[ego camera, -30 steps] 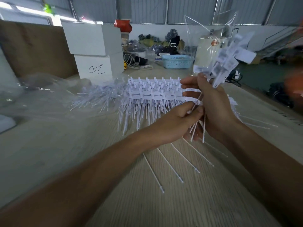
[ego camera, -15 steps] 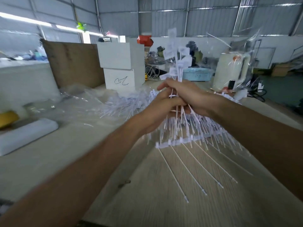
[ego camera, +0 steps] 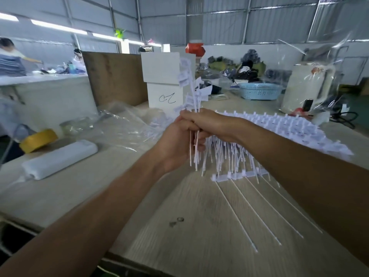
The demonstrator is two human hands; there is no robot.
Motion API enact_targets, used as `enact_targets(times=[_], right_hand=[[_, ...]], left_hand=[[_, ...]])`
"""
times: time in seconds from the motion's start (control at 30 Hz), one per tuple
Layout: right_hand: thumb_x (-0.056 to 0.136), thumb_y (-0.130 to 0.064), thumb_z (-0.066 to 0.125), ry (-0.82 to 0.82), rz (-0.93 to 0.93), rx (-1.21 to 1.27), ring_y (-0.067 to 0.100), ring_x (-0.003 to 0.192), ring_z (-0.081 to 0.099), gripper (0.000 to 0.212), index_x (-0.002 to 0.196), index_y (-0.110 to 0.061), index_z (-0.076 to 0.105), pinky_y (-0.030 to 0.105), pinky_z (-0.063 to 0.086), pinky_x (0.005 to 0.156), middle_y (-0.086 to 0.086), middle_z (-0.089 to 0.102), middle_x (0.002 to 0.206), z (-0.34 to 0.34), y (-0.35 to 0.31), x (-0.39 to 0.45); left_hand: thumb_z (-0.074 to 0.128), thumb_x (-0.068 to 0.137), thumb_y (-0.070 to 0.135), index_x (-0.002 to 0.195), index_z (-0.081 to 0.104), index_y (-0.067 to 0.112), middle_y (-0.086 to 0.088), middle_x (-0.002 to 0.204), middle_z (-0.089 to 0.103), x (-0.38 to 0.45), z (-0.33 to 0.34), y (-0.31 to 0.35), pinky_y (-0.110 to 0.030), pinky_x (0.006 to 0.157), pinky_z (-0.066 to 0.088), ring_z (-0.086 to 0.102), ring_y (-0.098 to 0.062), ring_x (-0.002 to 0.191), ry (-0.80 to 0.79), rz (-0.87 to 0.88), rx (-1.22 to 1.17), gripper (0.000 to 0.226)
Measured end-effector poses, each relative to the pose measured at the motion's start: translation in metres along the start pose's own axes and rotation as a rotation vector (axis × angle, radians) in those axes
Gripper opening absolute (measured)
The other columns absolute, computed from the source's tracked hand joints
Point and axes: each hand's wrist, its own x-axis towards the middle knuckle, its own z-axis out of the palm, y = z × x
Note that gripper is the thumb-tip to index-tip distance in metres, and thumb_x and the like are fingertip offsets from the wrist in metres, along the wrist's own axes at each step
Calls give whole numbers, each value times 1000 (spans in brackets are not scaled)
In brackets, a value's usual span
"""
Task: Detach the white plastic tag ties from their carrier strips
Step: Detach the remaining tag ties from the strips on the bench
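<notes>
Above the table, both hands' grip, left hand, right hand, clutching upright tag ties

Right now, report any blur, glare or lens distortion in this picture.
Head view: wide-angle bending bows the roof beams; ceiling light strips blow out; the held tag ties smear with motion blur; clear plastic wrap glints at right.

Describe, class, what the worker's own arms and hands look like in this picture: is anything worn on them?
Both forearms are bare as far as the frame shows, with no sleeve in view. The left hand and the right hand wear no gloves. No watch, bracelet or wristband shows on either wrist, and no ring can be seen on the visible fingers. No markings or tape appear on either arm.
</notes>
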Motion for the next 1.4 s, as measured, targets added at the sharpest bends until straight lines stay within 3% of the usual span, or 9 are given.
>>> enact_targets(times=[0.1, 0.4, 0.57, 0.63, 0.73, 0.87, 0.97, 1.1, 1.4], right_hand=[[105, -44, 43, -34, 21, 0, 5, 49, 56, 40, 84, -18, 64, 35, 51, 82, -11, 57, 49, 4, -2, 6], [93, -68, 47, -112, -22, -220, 18, 87, 74, 57, 99, -17, 72, 34, 59, 77, -2, 76, 86, 4, -14, 21], [88, -55, 69, -61, -228, -203, 10, 74, 69, 40, 90, -16, 78, 25, 52, 61, 4, 75, 87, 6, -3, 34], [89, -38, 74, 146, -406, -450, 13, 90, 63, 26, 102, -16, 77, 34, 50, 76, 4, 71, 100, 11, 9, 46], [93, -44, 66, 207, -392, -1056, 26, 125, 45, 46, 135, -27, 58, 43, 38, 99, 1, 55, 137, 24, 20, 63], [93, -12, 60, 275, -340, -1440, 28, 105, 56, 15, 106, -17, 65, 41, 40, 86, 6, 66, 111, 35, 22, 76], [93, -6, 51, 448, -257, -1157, 31, 88, 61, 17, 103, -15, 63, 35, 40, 74, 12, 67, 102, 23, 13, 86], [100, -17, 48, 565, -164, -832, 36, 97, 64, 21, 113, -14, 65, 36, 48, 75, 14, 67, 109, 1, -5, 100], [101, -21, 48, 563, -202, -711, 30, 88, 59, 22, 105, -17, 69, 32, 40, 67, 9, 68, 104, -17, -32, 101]], left_hand=[[32, 95, 6, 91, 52, 19, -2, 66, 24, 0, -11, 0, -28, 55, 22, 25, -12, 55, 1, 6, 92, 25], [38, 107, 29, 78, 50, 25, 8, 56, 33, 2, -45, -12, -19, 44, 29, 26, -7, 47, 138, 155, 440, 31], [37, 104, 20, 66, 52, 27, 6, 50, 32, -1, -82, -3, -22, 43, 26, 25, -11, 44, 406, 123, 339, 42], [37, 107, 21, 82, 48, 20, 6, 48, 29, -2, -103, -3, -19, 41, 22, 22, -11, 42, 534, 93, 282, 27], [37, 107, 21, 90, 46, 16, 9, 46, 27, -2, -120, -6, -16, 38, 17, 20, -8, 39, 612, 59, 235, 20], [37, 108, 22, 93, 48, 15, 7, 50, 26, 1, -123, -11, -15, 38, 16, 18, -9, 40, 580, 44, 254, 20], [39, 108, 25, 95, 48, 16, 8, 52, 25, 1, -121, -10, -14, 39, 17, 17, -8, 42, 461, -7, 294, 19], [42, 108, 28, 93, 53, 16, 8, 52, 25, -4, -112, -8, -13, 39, 17, 17, -9, 42, 276, -194, 484, 22], [33, 109, 17, 98, 53, 10, 8, 47, 24, 16, -103, 5, -13, 33, 14, 18, -5, 35, 276, -443, 438, 23]])
